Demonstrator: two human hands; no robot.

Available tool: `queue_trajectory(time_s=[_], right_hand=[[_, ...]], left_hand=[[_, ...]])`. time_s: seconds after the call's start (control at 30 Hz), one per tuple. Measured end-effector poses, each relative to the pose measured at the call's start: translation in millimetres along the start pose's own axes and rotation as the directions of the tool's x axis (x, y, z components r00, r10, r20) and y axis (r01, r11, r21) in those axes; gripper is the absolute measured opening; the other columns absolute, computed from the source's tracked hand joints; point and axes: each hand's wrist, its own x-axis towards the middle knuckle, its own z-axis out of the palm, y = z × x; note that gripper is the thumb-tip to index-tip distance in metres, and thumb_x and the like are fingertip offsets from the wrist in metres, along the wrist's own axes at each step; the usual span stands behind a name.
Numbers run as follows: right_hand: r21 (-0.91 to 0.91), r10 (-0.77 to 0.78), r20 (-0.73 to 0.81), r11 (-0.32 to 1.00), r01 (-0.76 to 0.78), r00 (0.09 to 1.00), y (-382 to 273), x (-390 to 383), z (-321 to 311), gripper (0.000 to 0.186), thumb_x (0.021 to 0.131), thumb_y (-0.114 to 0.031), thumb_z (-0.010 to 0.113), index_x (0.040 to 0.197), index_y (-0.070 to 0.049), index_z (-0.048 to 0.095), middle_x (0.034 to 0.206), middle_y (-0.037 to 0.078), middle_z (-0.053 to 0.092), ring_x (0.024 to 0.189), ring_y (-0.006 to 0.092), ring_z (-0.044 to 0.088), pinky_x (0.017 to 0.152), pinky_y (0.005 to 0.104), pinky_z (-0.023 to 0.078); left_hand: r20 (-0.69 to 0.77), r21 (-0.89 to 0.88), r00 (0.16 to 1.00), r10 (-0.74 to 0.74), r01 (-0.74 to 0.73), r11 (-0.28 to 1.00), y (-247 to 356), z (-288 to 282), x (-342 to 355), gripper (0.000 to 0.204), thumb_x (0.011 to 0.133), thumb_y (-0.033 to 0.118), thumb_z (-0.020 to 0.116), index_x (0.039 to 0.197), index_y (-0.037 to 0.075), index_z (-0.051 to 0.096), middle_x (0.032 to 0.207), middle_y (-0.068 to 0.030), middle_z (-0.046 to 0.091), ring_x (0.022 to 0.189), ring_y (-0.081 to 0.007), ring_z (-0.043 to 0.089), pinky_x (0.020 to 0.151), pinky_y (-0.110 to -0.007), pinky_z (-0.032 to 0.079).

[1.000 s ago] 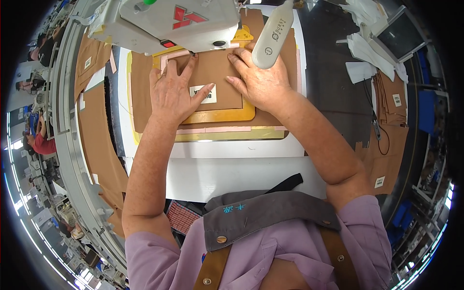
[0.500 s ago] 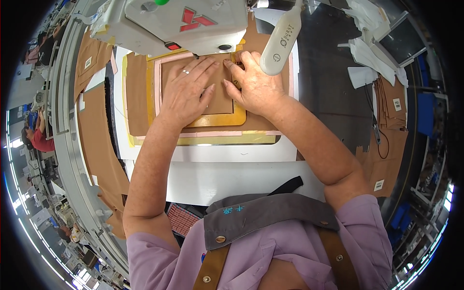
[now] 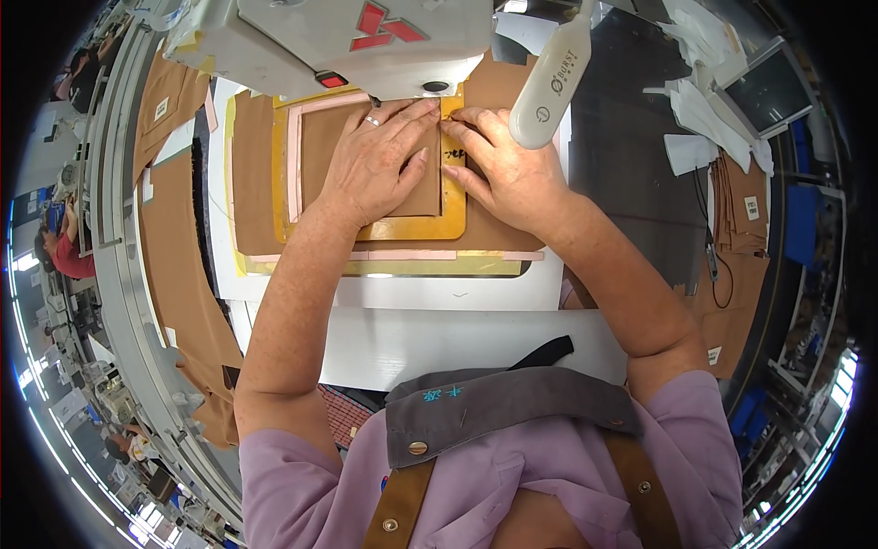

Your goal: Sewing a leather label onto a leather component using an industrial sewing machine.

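My left hand (image 3: pixel 377 167), with a ring on one finger, lies flat on a brown fabric piece (image 3: pixel 326 137) inside a yellow frame (image 3: pixel 409 228). Its fingers point toward the far right inner corner of the frame. My right hand (image 3: pixel 517 172) rests beside it, fingers stretched out and thumb apart, the fingertips at the frame's right bar. Pink strips (image 3: pixel 294 169) line the left and far sides of the fabric piece. Under the frame spreads a larger brown fabric sheet (image 3: pixel 253 165). Neither hand grips anything.
A white-grey machine head (image 3: pixel 366 41) hangs just beyond my fingers. A pale handheld-shaped lamp or device (image 3: pixel 549 87) hangs above my right hand. Brown fabric stacks lie left (image 3: pixel 178 247) and right (image 3: pixel 736 215). A screen (image 3: pixel 766 87) stands far right.
My left hand has slid right across the fabric piece. My right hand has drawn back to the right, its fingertips moving from the fabric piece's edge to the frame's bar.
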Motion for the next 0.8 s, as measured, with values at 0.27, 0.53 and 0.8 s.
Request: queue_trajectory(time_s=[0.27, 0.53, 0.8], right_hand=[[0.055, -0.06, 0.028, 0.997, 0.059, 0.998, -2.1, -0.1, -5.1, 0.035, 0.082, -0.019, 0.078, 0.114, -0.008, 0.071, 0.117, 0.004, 0.066, 0.102, 0.0244, 0.062, 0.092, 0.0422, 0.049], [0.239, -0.443, 0.084, 0.878, 0.414, 0.893, -7.7, -1.8, -5.9, 0.024, 0.074, -0.007, 0.071, 0.098, -0.01, 0.072, 0.107, 0.001, 0.069, 0.106, 0.0197, 0.064, 0.105, 0.0455, 0.046], [0.171, -0.507, 0.028, 0.852, 0.495, 0.862, -6.8, -0.5, 0.0, 0.013, 0.071, -0.009, 0.071, 0.084, -0.01, 0.072, 0.09, 0.001, 0.067, 0.091, 0.0166, 0.064, 0.099, 0.0388, 0.05]], left_hand=[[0.0, 0.046, 1.0, -0.002, 0.002, 0.999, 3.2, 1.5, -2.4, 0.045, 0.091, 0.024, 0.063, 0.134, 0.011, 0.061, 0.144, 0.0021, 0.056, 0.131, -0.0222, 0.05, 0.112, -0.047, 0.036], [0.001, 0.073, 1.0, -0.024, 0.024, 0.997, 0.1, 6.1, -4.5, 0.051, 0.093, 0.031, 0.063, 0.141, 0.014, 0.057, 0.149, 0.0012, 0.053, 0.137, -0.0228, 0.045, 0.113, -0.048, 0.033], [-0.007, 0.087, 1.0, -0.026, 0.027, 0.996, 0.3, 9.0, -5.2, 0.049, 0.095, 0.033, 0.061, 0.14, 0.015, 0.058, 0.15, 0.0024, 0.052, 0.138, -0.0222, 0.044, 0.114, -0.048, 0.032]])
